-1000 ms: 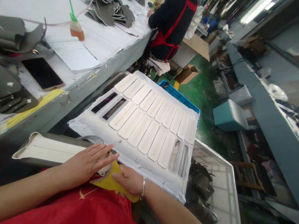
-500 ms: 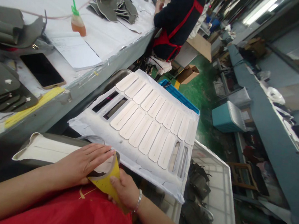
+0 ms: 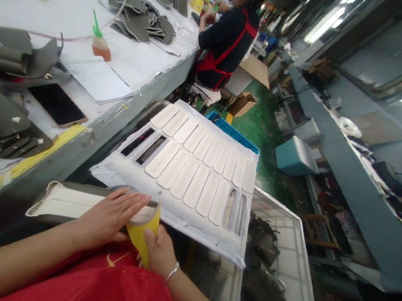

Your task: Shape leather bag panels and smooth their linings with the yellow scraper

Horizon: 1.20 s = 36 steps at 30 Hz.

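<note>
A long grey piece with a white panel (image 3: 68,200) on its upper side lies across the front of my body. My left hand (image 3: 118,213) rests on its right end, fingers stretched out flat over the white surface. A yellow curved piece (image 3: 140,236) with a pointed tip sits against that same end. My right hand (image 3: 160,251), with a bracelet at the wrist, is closed around the yellow piece, thumb on its face. Whether the yellow piece is joined to the panel is hidden. Beyond my hands, a white cloth-covered board (image 3: 124,172) carries rows of white rounded strips (image 3: 184,180).
To the left, a workbench (image 3: 146,84) holds a phone (image 3: 57,104), a notebook (image 3: 97,77), an orange-liquid bottle (image 3: 101,48) and grey pieces (image 3: 137,16). A white crate (image 3: 290,261) with dark pieces stands right. A person (image 3: 226,40) sits at the bench ahead.
The view has shifted slightly, so the person and the board appear further left. My right hand and the yellow piece have moved a little left and turned more upright. My left hand stays on the panel.
</note>
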Each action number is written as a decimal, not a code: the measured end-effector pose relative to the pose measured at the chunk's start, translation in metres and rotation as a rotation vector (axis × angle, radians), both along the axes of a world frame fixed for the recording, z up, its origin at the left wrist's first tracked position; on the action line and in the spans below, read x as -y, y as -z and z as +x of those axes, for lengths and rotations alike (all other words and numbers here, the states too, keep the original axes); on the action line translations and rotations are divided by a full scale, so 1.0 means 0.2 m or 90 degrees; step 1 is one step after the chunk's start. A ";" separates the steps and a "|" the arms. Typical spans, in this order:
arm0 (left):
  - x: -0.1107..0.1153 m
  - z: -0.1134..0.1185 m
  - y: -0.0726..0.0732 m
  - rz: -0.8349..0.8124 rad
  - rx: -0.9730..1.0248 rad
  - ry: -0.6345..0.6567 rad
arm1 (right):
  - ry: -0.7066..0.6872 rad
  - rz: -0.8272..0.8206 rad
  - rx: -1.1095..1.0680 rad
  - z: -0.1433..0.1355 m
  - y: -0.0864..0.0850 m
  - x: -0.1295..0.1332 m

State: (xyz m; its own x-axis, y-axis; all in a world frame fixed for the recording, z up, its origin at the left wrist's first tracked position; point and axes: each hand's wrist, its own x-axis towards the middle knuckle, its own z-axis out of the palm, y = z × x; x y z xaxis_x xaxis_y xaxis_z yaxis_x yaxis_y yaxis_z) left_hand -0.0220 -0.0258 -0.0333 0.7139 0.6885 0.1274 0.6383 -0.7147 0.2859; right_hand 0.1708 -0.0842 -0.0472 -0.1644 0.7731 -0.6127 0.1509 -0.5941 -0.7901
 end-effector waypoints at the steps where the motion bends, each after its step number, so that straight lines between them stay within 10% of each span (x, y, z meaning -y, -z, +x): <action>1: 0.01 0.01 0.00 0.002 -0.009 -0.013 | -0.017 -0.019 -0.034 0.03 -0.03 0.01; 7: 0.09 0.01 -0.01 0.008 -0.064 -0.088 | 0.241 0.106 -0.148 0.19 -0.22 0.03; 14: 0.09 -0.01 0.01 -0.004 -0.063 -0.098 | 0.518 0.216 -0.239 -0.06 -0.18 -0.19; 36: 0.05 0.00 0.00 -0.026 -0.080 -0.058 | 0.355 0.262 -0.228 -0.15 -0.09 -0.52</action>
